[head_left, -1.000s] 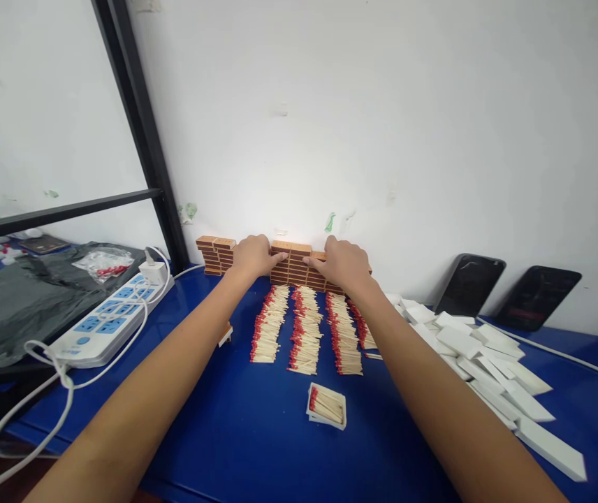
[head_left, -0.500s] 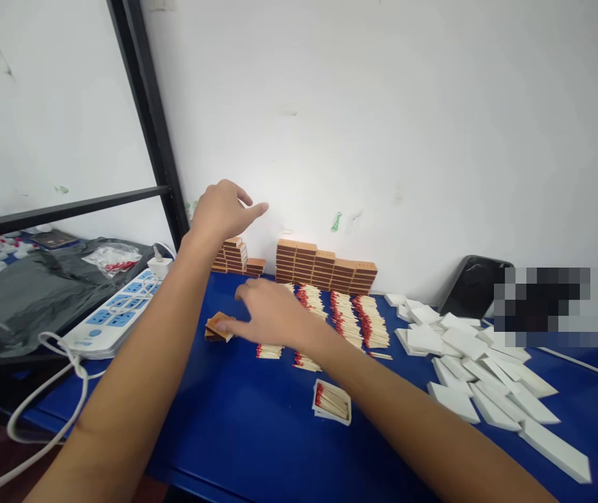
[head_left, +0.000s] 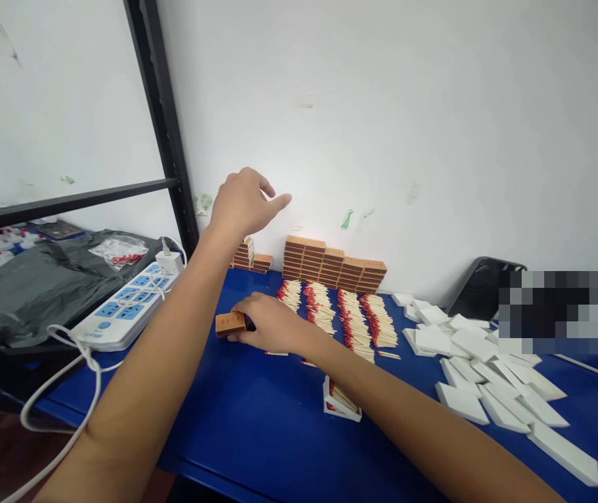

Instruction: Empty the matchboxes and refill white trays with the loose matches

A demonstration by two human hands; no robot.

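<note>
My right hand (head_left: 270, 323) has its fingers and thumb around a brown matchbox sleeve (head_left: 230, 324) at the left of the blue table. Above and behind it, my left hand (head_left: 246, 201) hovers in the air near the wall, thumb and fingers apart, holding nothing. Loose red-tipped matches (head_left: 320, 304) lie in several rows just right of my right hand. A white inner tray (head_left: 343, 413) with matches in it sits under my right forearm, which hides part of it.
Stacked brown matchboxes (head_left: 330, 264) line the wall, with a smaller stack (head_left: 262, 263) behind my left wrist. White empty-looking trays (head_left: 477, 356) are heaped on the right, near a dark phone-like object (head_left: 480, 286). A power strip (head_left: 121, 314) with a cable lies left, beside a black metal frame (head_left: 165, 119).
My right hand has closed on the matchbox sleeve, which has turned under it. My left hand stays raised and empty. The view has shifted slightly, and the white tray now looks tilted.
</note>
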